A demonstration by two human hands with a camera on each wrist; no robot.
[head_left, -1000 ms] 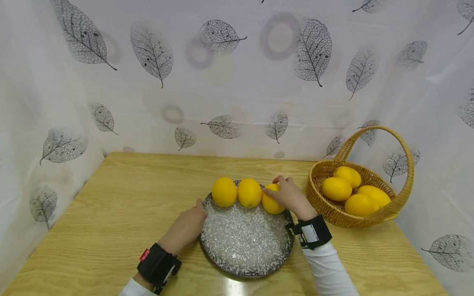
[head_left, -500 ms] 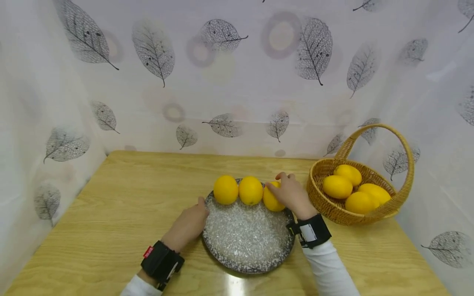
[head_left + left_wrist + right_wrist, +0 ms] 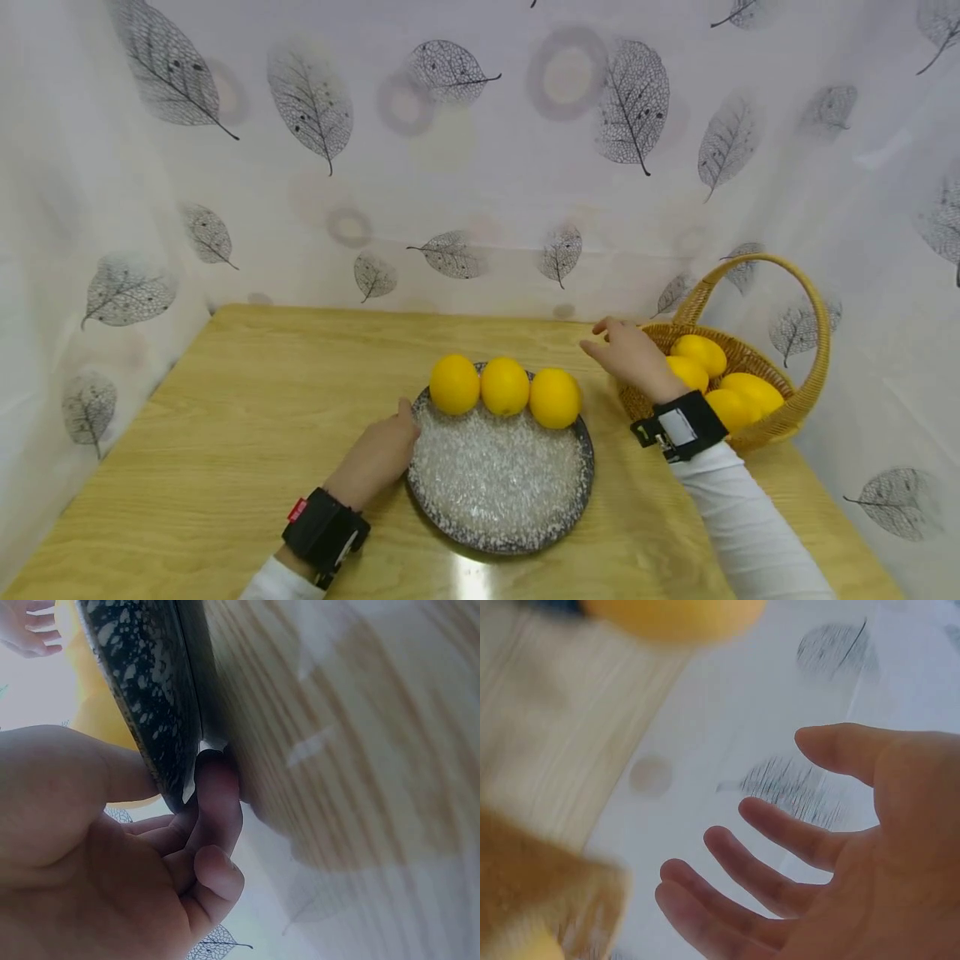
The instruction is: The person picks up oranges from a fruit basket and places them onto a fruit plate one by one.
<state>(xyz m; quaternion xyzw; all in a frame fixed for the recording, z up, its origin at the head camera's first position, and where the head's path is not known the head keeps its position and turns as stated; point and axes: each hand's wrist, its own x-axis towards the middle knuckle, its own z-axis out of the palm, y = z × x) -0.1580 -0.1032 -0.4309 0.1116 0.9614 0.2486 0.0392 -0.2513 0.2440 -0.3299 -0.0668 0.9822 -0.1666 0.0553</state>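
Observation:
A round speckled grey plate [image 3: 498, 492] with a dark rim lies on the table. Three round yellow fruits stand in a row along its far rim: a left fruit [image 3: 454, 384], a middle fruit [image 3: 505, 387] and a right fruit [image 3: 555, 398]. My left hand [image 3: 378, 454] grips the plate's left rim; in the left wrist view the thumb is above the rim [image 3: 142, 690] and fingers lie beneath it. My right hand [image 3: 633, 358] is in the air between the plate and the wicker basket [image 3: 637, 404], partly covering the basket. Its fingers [image 3: 761, 877] are spread and hold nothing.
Several oval yellow fruits [image 3: 752, 392], lemon-like, lie in the basket, whose tall handle [image 3: 821, 333] arches over its right side. A wooden table [image 3: 300, 375] carries everything. A leaf-printed white curtain [image 3: 480, 167] hangs behind the table and at both sides.
My right hand has let go of the right fruit and moved right, toward the basket. That fruit stays on the plate. My left hand keeps its grip on the rim.

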